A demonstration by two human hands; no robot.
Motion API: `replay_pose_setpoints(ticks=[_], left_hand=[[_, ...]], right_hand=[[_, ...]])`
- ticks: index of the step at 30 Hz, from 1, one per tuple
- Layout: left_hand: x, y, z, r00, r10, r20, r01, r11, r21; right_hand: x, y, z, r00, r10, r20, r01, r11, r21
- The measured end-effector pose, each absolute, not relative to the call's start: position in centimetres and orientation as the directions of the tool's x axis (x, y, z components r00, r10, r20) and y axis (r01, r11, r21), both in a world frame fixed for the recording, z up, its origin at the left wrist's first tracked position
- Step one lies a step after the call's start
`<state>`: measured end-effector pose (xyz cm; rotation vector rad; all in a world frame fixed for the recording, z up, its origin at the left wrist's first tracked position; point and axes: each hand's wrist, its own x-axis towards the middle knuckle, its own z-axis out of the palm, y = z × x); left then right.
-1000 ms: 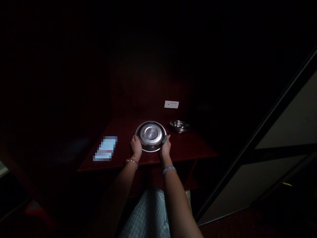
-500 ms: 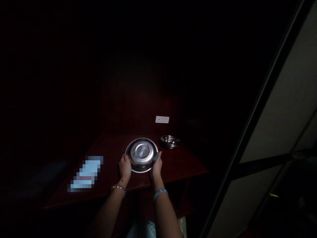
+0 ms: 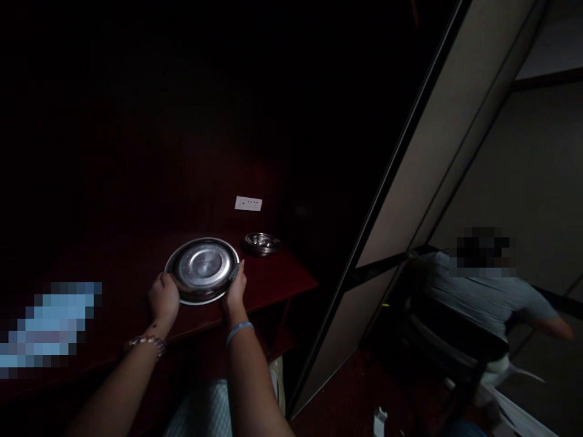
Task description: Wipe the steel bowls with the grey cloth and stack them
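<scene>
A round stainless steel basin, its bottom with a ringed centre facing me, is held just above the dark red table. My left hand is closed on the rim at its near left. On the near right edge, my right hand grips the same basin. Between those right fingers and the metal shows a small dark grey piece, too unclear to name. Beyond the basin to the right, shiny steel bowls, seemingly stacked, rest on the table.
The dark red table meets a back wall with a white socket plate. A blurred-out bright blue patch lies at left. A partition rises at right. Past it, a person in a grey shirt sits on a chair.
My view has swung right, bringing the seated person into sight. The basin, still in both hands, appears larger and closer. The bowls stay on the table.
</scene>
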<state>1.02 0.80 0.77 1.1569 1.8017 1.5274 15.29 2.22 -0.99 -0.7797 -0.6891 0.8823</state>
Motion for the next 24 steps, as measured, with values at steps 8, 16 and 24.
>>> replay_pose_setpoints(ticks=[8,16,24], left_hand=[[1.17,0.2,1.79,-0.562,0.819,0.114,0.244,0.033,0.969],[1.01,0.64,1.14,-0.561,0.817,0.133,0.259,0.02,0.966],[1.18,0.26,1.63,-0.528,0.839,0.133,0.277,0.022,0.961]], right_hand=[[15.35,2.16,-0.85,0.405,0.905,0.13,-0.506,0.34,-0.793],[15.42,2.69,-1.32,0.388,0.911,0.138,-0.547,0.348,-0.761],[15.26,2.23,-1.13,0.451,0.883,0.128,-0.536,0.382,-0.752]])
